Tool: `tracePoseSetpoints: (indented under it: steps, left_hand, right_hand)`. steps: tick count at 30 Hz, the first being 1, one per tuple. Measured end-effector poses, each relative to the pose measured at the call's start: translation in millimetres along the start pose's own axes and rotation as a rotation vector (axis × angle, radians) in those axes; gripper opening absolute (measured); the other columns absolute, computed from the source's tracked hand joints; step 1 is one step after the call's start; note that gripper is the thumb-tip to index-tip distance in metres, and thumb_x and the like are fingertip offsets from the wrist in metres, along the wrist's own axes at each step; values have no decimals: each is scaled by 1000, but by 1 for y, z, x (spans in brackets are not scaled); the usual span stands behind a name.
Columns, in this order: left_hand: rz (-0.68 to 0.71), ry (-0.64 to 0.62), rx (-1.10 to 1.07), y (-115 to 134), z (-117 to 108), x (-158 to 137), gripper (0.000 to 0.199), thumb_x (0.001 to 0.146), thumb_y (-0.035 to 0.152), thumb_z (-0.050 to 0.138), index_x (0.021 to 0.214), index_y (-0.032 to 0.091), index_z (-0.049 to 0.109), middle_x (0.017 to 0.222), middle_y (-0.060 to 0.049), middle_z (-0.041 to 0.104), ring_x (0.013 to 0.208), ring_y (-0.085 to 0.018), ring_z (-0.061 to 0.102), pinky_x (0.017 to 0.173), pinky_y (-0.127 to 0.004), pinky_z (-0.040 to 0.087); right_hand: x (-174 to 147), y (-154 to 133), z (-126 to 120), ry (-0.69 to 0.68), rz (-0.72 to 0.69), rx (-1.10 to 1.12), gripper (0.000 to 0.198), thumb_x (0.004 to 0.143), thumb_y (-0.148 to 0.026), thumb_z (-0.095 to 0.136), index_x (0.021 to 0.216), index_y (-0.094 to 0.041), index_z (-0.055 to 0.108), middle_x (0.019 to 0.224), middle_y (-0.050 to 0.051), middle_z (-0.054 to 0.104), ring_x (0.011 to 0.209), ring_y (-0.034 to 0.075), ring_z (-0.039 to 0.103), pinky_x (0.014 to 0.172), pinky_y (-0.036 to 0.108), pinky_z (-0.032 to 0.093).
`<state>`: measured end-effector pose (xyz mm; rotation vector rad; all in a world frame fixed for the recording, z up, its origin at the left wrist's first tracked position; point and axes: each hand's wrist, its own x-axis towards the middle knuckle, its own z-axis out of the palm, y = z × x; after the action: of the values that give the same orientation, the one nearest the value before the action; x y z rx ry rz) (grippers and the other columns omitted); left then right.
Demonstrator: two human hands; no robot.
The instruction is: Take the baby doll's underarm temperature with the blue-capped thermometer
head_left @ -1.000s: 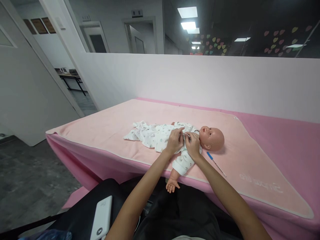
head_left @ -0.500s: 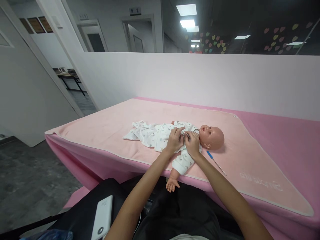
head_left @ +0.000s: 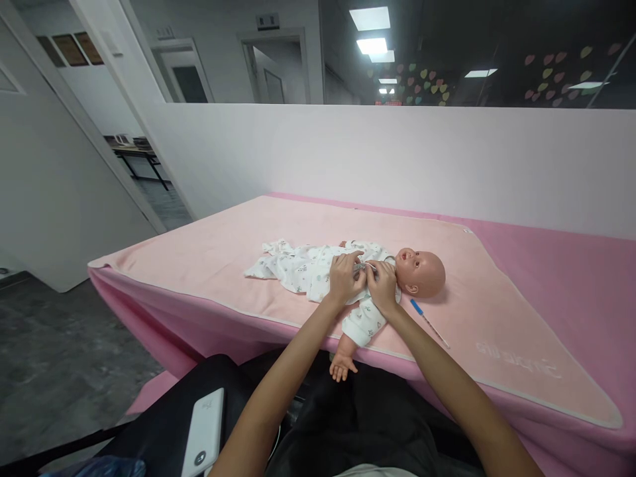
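A baby doll (head_left: 420,273) lies on its back, head to the right, in a white patterned baby gown (head_left: 304,270). Over its chest my left hand (head_left: 345,278) and my right hand (head_left: 382,283) meet, fingers bent and pinched together. Between the fingertips runs a thin white tie string (head_left: 368,265) of the gown, partly hidden by the fingers. The doll's near arm hangs past the front edge, its small hand (head_left: 342,366) palm up. To the right of my right hand rests a thermometer (head_left: 428,322) with a blue end.
A pale pink mat (head_left: 497,311) covers the table over a darker pink cloth (head_left: 586,285). Behind it rises a white wall (head_left: 372,159) with windows above. A white power bank (head_left: 203,430) lies on a black surface at the lower left.
My left hand has shifted slightly left, its fingers a little further from my right hand, with more of the thin white string showing between them. The doll and thermometer stay put.
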<state>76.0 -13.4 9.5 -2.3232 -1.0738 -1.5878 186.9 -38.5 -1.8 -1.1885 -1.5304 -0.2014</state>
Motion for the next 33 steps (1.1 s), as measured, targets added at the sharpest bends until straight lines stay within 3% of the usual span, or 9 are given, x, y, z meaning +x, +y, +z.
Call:
tracePoseSetpoints:
  steps: [14,21,28,33]
  left_hand:
    - [95,6,-32,-2,2,-1,28,71,10,42,96,18,50,73,-2,54,71,-17,48,68,-30,38]
    - [22,-10,-72,-3,2,-2,25,76,11,38,97,19,49,78,-3,55,73,-16,50,68,-28,40]
    - [81,-34,-26,1,-1,1,32,65,9,44,95,19,49,86,-4,57,76,-18,52,68,-30,39]
    - [110,-4,19,1,2,1,35,66,7,44,98,20,49,87,-4,57,74,-17,52,66,-30,38]
  right_hand:
    - [1,0,0,6,-12,2,18,86,-22,42,82,-18,59,77,5,64,75,18,55,70,31,38]
    - [0,1,0,10,-8,7,18,86,-23,42,82,-18,59,78,4,64,74,18,55,70,31,39]
    - [0,0,0,5,6,-3,18,86,-22,42,81,-18,59,77,4,64,74,19,55,70,31,39]
    - [0,1,0,11,5,3,18,85,-22,42,82,-18,59,78,5,64,74,19,55,71,31,39]
